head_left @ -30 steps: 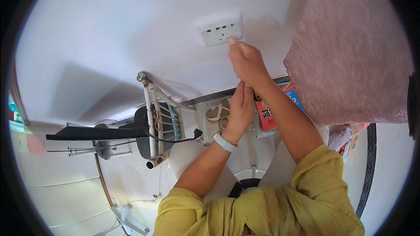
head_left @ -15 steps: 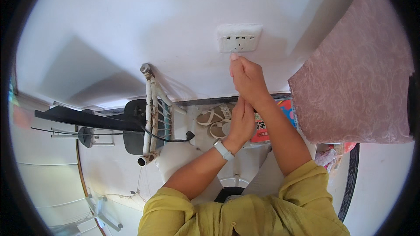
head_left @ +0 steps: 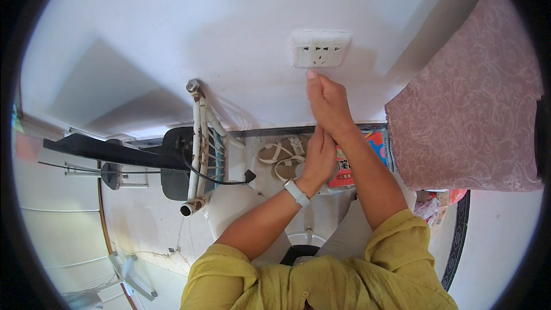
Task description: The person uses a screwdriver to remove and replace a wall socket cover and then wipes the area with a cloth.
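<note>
Evidently the right hand [head_left: 331, 103], fingers curled, sits just under the wall socket [head_left: 321, 50], the left hand [head_left: 318, 158] below touching it; I can't tell if either grips anything, but any slip between them could jar the socket

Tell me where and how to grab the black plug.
Pinch the black plug by its blocky body, probably from the right: the cord leaves it leftward and curves across the white metal frame, while the right side looks more open. Its prongs can't be made out.
</note>
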`<action>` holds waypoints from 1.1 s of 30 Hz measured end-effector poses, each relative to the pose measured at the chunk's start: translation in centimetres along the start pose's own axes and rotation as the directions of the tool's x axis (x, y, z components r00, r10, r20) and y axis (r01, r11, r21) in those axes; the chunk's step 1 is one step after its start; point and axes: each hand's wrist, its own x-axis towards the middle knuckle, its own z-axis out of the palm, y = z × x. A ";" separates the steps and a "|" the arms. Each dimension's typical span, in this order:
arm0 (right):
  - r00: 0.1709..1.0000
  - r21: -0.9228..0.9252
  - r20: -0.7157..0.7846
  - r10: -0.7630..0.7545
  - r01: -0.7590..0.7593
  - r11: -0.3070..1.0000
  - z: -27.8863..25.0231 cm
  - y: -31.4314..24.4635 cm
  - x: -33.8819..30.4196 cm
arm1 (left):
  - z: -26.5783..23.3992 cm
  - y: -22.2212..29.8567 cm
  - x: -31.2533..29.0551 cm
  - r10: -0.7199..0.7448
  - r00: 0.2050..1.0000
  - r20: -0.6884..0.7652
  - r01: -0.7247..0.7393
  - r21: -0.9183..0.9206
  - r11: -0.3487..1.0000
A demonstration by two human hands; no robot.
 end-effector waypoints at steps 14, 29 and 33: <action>1.000 -0.258 0.019 -0.008 0.013 0.966 -1.0 -1.6 0.3 | -0.1 0.4 0.2 -0.092 0.985 0.146 0.124 -0.230 0.965; 0.997 -0.499 0.073 -0.016 0.050 0.865 -1.9 -2.4 0.4 | -0.7 1.9 0.9 -0.358 0.876 0.322 0.351 0.083 0.933; 0.993 -0.449 0.072 -0.090 0.113 0.886 -0.5 -3.1 0.5 | -1.2 1.8 0.7 -0.191 0.951 0.243 0.251 -0.247 0.936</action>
